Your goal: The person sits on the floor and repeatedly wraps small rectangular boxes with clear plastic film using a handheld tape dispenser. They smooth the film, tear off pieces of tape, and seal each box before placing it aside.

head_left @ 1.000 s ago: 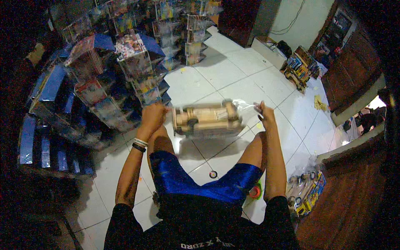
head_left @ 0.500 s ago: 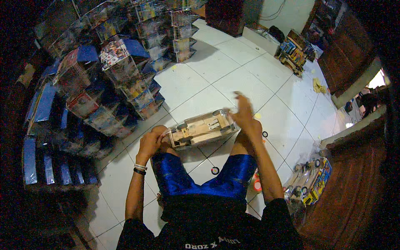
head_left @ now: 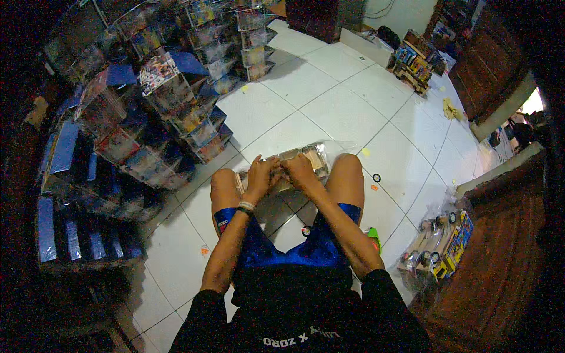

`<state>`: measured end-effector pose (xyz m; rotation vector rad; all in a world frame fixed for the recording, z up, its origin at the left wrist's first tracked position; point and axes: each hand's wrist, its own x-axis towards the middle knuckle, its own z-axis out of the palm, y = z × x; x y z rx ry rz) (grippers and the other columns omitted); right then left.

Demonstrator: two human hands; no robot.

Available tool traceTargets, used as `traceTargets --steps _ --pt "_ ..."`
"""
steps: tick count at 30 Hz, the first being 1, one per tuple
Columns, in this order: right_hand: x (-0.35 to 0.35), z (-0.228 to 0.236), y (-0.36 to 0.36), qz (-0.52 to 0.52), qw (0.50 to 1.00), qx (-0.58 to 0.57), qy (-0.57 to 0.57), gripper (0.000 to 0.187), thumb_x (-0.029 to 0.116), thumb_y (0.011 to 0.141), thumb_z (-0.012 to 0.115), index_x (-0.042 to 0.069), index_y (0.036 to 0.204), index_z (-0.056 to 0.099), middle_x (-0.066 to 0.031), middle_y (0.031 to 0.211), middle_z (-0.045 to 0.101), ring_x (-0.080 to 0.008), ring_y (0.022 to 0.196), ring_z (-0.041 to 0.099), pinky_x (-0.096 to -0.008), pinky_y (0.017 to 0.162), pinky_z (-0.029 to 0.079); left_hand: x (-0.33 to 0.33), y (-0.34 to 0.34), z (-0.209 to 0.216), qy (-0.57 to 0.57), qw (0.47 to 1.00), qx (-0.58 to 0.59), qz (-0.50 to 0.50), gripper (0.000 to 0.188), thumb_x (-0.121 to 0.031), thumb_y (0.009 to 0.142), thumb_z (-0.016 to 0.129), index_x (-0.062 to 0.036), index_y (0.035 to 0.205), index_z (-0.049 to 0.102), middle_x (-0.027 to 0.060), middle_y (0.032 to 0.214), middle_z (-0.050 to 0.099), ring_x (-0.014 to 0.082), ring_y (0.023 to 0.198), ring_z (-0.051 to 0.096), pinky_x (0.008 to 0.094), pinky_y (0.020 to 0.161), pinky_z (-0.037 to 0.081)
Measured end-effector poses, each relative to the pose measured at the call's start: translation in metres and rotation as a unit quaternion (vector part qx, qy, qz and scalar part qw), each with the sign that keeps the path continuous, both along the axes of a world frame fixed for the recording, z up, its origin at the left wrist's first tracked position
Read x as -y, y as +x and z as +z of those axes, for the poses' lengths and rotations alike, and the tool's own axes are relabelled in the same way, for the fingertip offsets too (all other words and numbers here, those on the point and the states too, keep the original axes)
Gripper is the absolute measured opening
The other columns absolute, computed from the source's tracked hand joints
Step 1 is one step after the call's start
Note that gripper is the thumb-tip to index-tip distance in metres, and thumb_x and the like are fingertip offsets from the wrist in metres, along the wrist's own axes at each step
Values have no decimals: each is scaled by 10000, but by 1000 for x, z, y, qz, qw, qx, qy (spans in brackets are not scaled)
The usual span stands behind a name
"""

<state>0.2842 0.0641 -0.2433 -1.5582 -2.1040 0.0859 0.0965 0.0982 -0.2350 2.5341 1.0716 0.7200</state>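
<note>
A wooden toy vehicle in clear plastic wrapping lies between my knees, its middle covered by my hands. My left hand is bent over the near side of the toy, fingers curled at the plastic. Close beside it, my right hand also has its fingers curled onto the wrapping near the toy's middle. The fingertips of both hands almost meet, and what exactly they pinch is partly hidden. Loose plastic sticks out past the toy's right end.
Stacks of plastic-wrapped boxed goods fill the left. One wrapped toy truck lies at right; more toy trucks sit far right. Small black wheels and a green-and-orange object are on the tiled floor.
My right hand has come from beyond the toy's right end to its middle. My left hand has moved right from the toy's left end, so the hands are now close together.
</note>
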Motion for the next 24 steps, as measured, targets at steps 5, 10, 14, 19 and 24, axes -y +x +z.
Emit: traceTargets --steps 5,10,14,19,24 --pt "33 30 -5 -40 994 -93 31 199 137 795 751 99 987 785 -191 865 731 -395 776 678 -488 751 538 -8 14 -30 2 998 69 1 243 -120 794 774 -184 1027 796 118 872 754 339 794 700 457 989 522" --pt "128 18 84 -312 893 -306 108 183 60 842 698 9 1000 777 -187 908 760 -288 822 730 -374 777 557 -6 6 -29 -22 994 109 19 125 -204 838 794 -151 947 825 101 927 779 331 902 725 437 821 576" --pt "271 -70 197 -606 781 -145 -37 653 205 770 791 14 1364 598 -195 1281 691 -346 1129 685 -446 950 551 -11 9 -27 -51 994 86 37 191 -198 844 790 -162 1028 832 124 854 769 333 885 729 439 799 577" --pt "429 -236 181 -632 701 -123 -307 871 446 617 917 14 1265 527 -264 1230 618 -499 1103 620 -556 962 527 -10 11 -28 -71 994 66 40 186 -198 838 801 -151 1016 830 153 779 737 325 803 719 436 720 571" --pt "384 -273 222 -749 625 -197 -97 600 480 650 905 5 857 602 -150 756 678 -304 708 684 -461 644 561 -10 12 -32 -31 998 38 29 159 -184 815 812 -144 968 830 132 821 757 321 764 705 422 698 572"
